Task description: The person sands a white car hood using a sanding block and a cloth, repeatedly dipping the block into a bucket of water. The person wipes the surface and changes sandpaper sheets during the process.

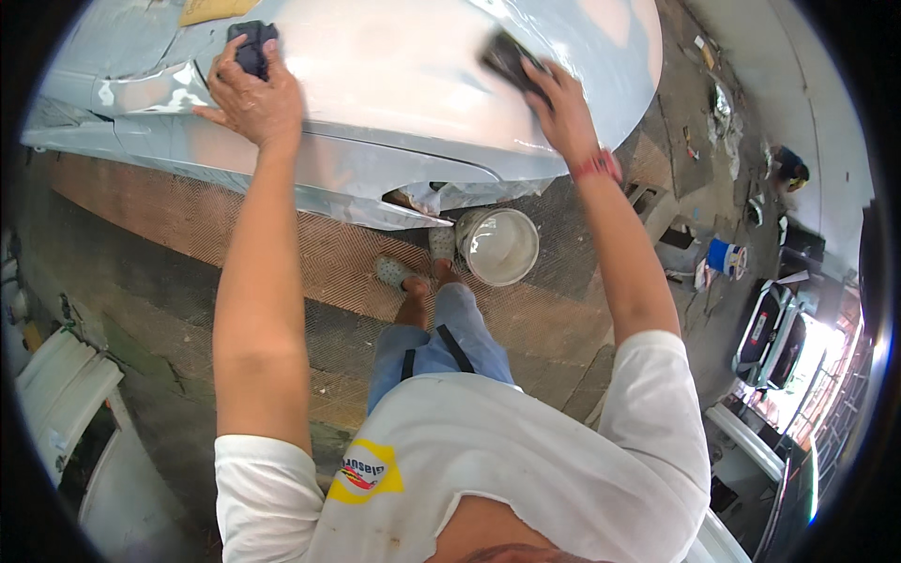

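Note:
Both arms reach out over a car body panel (394, 75), patched in grey and pale pink and shining wet. At the left, my left hand (255, 105) is closed around a dark, wrinkled sponge or folded cloth (251, 49), its fingers along the sides, on the panel. My right hand (565, 113) grips the near end of a dark rectangular sanding block (511, 64), tilted across the panel's right part. Motion blurs that block, and its underside is hidden. A yellowish sheet (218, 9) lies at the panel's far left edge.
A round bucket (536, 246) of cloudy liquid stands by my feet, under the panel's near edge. Hollow blocks (643, 199) and a blue-and-white tub (726, 258) sit on the floor to the right. Pale car parts (66, 394) stand at the left; a car (770, 333) is farther right.

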Demonstrator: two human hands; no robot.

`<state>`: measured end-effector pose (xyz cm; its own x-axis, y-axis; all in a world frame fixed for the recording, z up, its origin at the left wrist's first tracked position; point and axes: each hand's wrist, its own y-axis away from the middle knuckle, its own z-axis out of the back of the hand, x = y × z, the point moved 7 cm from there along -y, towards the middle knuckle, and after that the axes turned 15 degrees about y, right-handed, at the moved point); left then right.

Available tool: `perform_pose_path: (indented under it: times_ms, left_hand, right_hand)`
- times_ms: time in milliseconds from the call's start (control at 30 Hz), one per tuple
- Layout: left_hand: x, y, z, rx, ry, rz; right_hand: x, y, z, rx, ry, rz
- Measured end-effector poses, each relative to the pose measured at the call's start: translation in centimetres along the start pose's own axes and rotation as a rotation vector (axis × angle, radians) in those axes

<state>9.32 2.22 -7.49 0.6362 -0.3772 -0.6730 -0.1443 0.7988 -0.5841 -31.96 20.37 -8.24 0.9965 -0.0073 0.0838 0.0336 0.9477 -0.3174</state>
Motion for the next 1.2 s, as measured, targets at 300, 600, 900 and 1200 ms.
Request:
perform_pose_path:
  times_ms: [300, 600, 900, 1200]
  left_hand:
    - [-0.4, 0.7, -0.6, -0.048, -0.041, -0.105]
    - [-0.7, 0.8, -0.7, -0.053, -0.069, -0.073]
    - [-1.2, 0.6, -0.8, -0.041, -0.097, -0.070]
    - [-1.0, 0.7, -0.4, -0.055, -0.102, -0.040]
  right_hand:
    - [-0.8, -3.6, 0.2, -0.043, 0.085, 0.005]
    - [-3.8, 3.6, 1.1, 0.140, 0.003, 0.031]
    - [-4.9, -11.4, -2.2, -0.141, 0.146, 0.019]
    - [-12.4, 8.8, 0.1, 0.156, 0.031, 0.171]
